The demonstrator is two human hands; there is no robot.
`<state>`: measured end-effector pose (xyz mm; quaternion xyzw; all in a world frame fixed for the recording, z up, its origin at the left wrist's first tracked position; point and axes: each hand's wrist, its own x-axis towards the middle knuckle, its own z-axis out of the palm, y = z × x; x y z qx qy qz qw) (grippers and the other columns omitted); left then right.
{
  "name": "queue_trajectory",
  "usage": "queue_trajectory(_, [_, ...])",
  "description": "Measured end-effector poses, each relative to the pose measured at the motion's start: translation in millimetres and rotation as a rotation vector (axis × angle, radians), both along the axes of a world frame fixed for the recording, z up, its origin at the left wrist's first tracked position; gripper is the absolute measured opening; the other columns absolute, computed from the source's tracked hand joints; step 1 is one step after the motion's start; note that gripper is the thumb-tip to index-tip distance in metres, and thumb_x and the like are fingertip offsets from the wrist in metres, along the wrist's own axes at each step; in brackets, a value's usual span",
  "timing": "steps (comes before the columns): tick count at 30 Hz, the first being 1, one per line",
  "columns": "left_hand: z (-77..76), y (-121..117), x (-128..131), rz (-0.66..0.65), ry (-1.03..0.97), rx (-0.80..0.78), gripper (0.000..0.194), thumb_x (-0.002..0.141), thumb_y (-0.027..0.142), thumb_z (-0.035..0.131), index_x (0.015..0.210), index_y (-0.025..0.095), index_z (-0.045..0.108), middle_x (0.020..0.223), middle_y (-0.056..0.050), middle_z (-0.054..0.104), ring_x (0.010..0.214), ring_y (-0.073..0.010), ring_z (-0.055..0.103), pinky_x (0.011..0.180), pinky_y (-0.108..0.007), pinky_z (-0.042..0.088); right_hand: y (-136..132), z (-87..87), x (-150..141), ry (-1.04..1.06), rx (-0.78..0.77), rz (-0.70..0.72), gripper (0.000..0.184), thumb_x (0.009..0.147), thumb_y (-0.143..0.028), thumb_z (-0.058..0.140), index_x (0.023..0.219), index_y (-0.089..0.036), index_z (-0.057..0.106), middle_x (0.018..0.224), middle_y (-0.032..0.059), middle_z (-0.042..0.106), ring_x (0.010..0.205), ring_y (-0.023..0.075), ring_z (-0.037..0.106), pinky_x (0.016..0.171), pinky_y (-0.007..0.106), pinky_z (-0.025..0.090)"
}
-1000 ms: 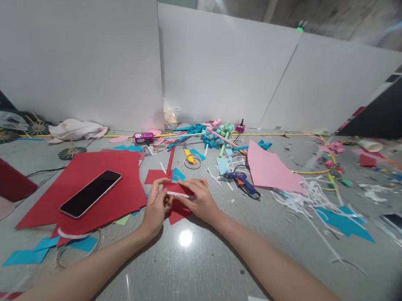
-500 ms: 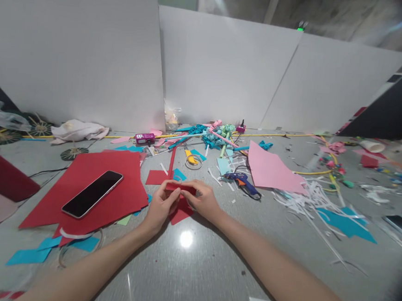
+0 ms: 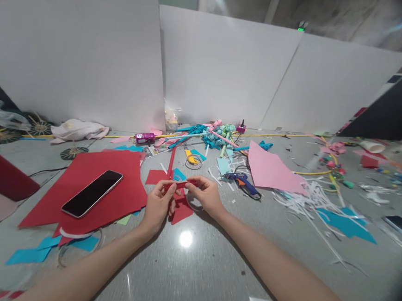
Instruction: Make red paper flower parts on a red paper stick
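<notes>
My left hand and my right hand pinch the two ends of a small red paper roll, held just above the grey table. Both hands' fingers are closed on it. A red paper scrap lies on the table under the hands. A thin red paper tube lies just beyond them.
A large red sheet with a black phone on it lies to the left. A blue glue gun, a pink sheet, yellow scissors, teal scraps and white paper strips lie beyond and to the right. White boards stand behind.
The flat red piece with a white strip has been rolled up into a narrow roll. Both hands have lifted it slightly off the table.
</notes>
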<state>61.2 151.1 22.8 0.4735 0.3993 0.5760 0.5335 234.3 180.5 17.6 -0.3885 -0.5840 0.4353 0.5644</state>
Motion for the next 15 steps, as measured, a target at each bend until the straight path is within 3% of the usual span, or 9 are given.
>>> queue_trajectory(3, [1.3, -0.6, 0.8, 0.01, 0.025, -0.007, 0.038, 0.09, 0.052, 0.071, 0.1, 0.018, 0.057, 0.085, -0.001, 0.073, 0.034, -0.0058, 0.05, 0.03, -0.018, 0.036, 1.5, 0.6, -0.4, 0.066, -0.049, 0.022, 0.032, 0.081, -0.044, 0.084, 0.099, -0.018, 0.077, 0.081, 0.0049, 0.078, 0.072, 0.0191, 0.074, 0.071, 0.032, 0.058])
queue_trajectory(9, [3.3, -2.9, 1.6, 0.014, 0.048, -0.018, 0.04, 0.089, 0.054, 0.071, 0.091, 0.018, 0.054, 0.088, -0.005, 0.076, 0.035, -0.0056, 0.052, 0.031, -0.017, 0.035, 2.6, 2.8, 1.0, 0.105, -0.062, 0.041, 0.033, 0.081, -0.047, 0.083, 0.097, -0.018, 0.078, 0.084, 0.0061, 0.08, 0.077, 0.0205, 0.076, 0.078, 0.036, 0.06])
queue_trajectory(15, [-0.7, -6.1, 2.2, -0.122, 0.239, -0.023, 0.039, 0.09, 0.055, 0.07, 0.096, 0.017, 0.061, 0.076, -0.005, 0.076, 0.037, -0.0113, 0.058, 0.033, -0.019, 0.038, -0.3, 0.0, 1.9, 0.045, -0.042, 0.063, 0.032, 0.083, -0.046, 0.081, 0.097, -0.017, 0.078, 0.087, 0.0066, 0.079, 0.077, 0.0189, 0.074, 0.076, 0.034, 0.06])
